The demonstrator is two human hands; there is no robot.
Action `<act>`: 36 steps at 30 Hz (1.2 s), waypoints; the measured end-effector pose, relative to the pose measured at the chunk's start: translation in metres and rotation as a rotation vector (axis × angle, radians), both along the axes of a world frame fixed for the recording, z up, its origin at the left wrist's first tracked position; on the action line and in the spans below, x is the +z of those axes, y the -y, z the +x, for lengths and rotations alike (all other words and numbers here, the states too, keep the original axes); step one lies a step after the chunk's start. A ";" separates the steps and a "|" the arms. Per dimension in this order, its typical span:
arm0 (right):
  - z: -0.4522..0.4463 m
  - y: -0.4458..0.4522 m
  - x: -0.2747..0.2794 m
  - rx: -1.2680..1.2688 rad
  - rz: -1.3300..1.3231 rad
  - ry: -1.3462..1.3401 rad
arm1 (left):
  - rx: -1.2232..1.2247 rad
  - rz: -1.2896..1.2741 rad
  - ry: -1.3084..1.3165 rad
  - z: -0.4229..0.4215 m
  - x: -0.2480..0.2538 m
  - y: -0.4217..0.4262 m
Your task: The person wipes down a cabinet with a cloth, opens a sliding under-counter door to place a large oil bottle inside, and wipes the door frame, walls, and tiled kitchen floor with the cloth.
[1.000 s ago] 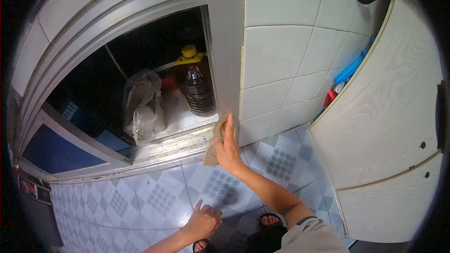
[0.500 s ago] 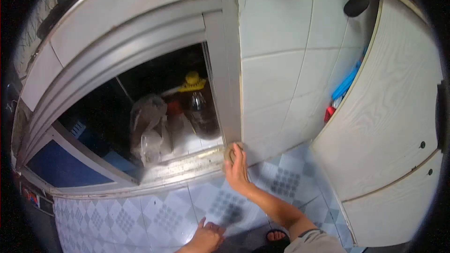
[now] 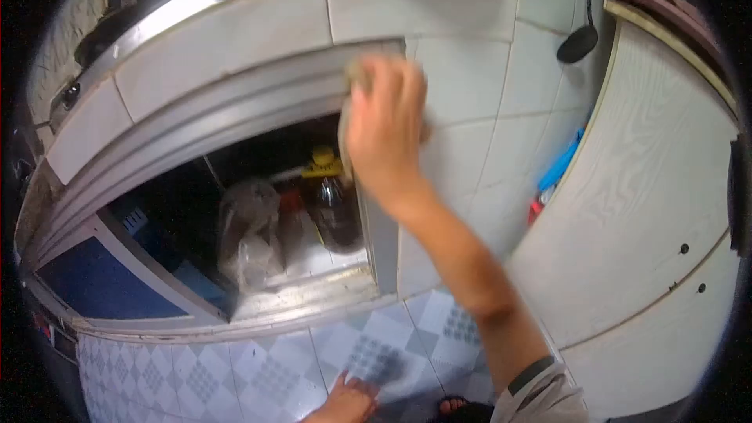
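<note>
My right hand (image 3: 388,129) is raised to the upper right corner of the cabinet's metal frame (image 3: 381,254). Its fingers are closed round a brownish cloth (image 3: 359,74), which is pressed against the upright of the frame; much of the cloth is hidden behind the hand. Low in the view, my left hand (image 3: 347,403) hangs above the tiled floor, its fingers loosely apart and holding nothing. Inside the open cabinet stand a dark bottle (image 3: 335,219), a yellow-topped item (image 3: 323,160) and a clear plastic bag (image 3: 251,227).
A blue sliding panel (image 3: 110,282) covers the cabinet's left part. White wall tiles (image 3: 462,78) surround the frame, and a black ladle (image 3: 578,45) hangs at upper right. A pale wooden cabinet (image 3: 634,211) stands on the right. My sandalled foot (image 3: 452,405) is on the patterned floor (image 3: 274,368).
My right hand has moved up the frame's right upright with the cloth, from the bottom corner to the top. The view has tilted slightly upward. My left hand stays low.
</note>
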State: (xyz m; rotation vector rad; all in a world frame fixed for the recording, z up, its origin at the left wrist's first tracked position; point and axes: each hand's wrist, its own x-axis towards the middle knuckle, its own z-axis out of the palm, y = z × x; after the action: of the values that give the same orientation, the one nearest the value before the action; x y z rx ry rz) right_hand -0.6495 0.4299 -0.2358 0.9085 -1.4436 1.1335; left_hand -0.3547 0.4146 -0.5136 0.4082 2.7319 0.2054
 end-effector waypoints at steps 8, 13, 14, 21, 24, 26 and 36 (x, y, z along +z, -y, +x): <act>-0.001 -0.002 -0.173 -0.168 0.186 -0.086 | 0.067 0.149 -0.202 -0.005 0.021 0.001; 0.011 -0.041 -0.395 -0.162 0.658 0.002 | 0.130 0.157 -0.155 0.007 0.019 0.004; 0.015 -0.050 -0.419 -0.124 0.810 0.047 | 0.145 0.159 -0.143 0.010 0.017 0.005; 0.024 -0.091 -0.448 0.244 0.953 0.579 | 0.109 0.141 -0.052 0.006 0.010 -0.003; 0.021 -0.139 -0.453 0.178 0.494 0.822 | 0.100 0.119 -0.025 -0.005 0.007 -0.004; 0.002 -0.177 -0.452 -0.039 0.125 0.994 | 0.154 0.117 0.006 -0.013 0.010 -0.011; -0.181 -0.194 -0.475 -0.415 -0.708 1.263 | 0.164 0.048 0.121 -0.011 0.012 -0.029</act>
State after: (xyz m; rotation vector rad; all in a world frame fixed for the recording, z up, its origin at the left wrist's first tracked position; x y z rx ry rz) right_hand -0.8301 0.6237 -0.7107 -0.7512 -1.7932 1.7962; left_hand -0.3660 0.4439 -0.5016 0.1775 2.6448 0.3279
